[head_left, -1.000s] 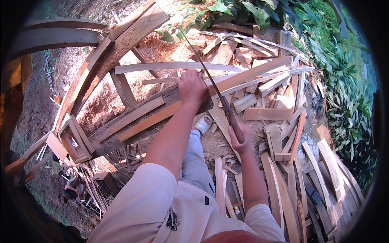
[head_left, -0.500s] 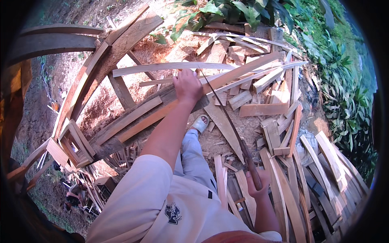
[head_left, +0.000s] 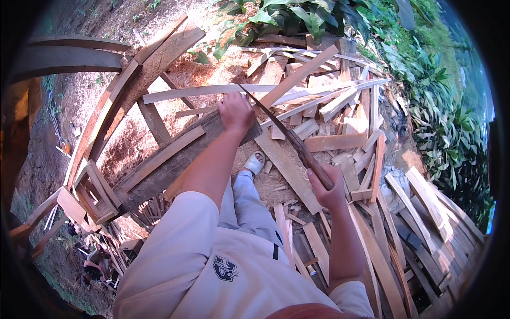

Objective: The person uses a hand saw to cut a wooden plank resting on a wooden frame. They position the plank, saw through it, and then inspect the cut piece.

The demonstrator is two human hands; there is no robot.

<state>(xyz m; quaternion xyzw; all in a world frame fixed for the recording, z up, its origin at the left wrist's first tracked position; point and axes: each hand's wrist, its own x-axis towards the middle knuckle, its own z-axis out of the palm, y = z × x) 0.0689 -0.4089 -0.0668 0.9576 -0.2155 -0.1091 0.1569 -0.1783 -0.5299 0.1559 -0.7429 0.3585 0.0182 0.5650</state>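
Observation:
My left hand (head_left: 237, 111) is closed around a narrow wooden plank (head_left: 297, 77). The plank slants from under my left forearm up to the far right and lies across a thick dark beam (head_left: 183, 154). Fingers of my right hand (head_left: 329, 186) wrap the wooden handle of a machete (head_left: 287, 130) with a long, narrow, dark blade. Its tip points far left and reaches close to the left hand, by the plank. Whether the blade touches the plank I cannot tell. A loose strip of wood (head_left: 170, 157) lies on the beam's near end.
A curved timber frame (head_left: 111, 101) stands at the left. Scrap boards (head_left: 340, 142) and offcuts cover the ground ahead and right. More planks (head_left: 382, 266) are stacked at the lower right. My sandalled foot (head_left: 255, 162) is beside the beam. Leafy plants (head_left: 446, 117) edge the right.
My right hand has moved up and forward with the machete, its blade now more slanted. The plank under my left hand has tilted more steeply, its far end shifting left and away.

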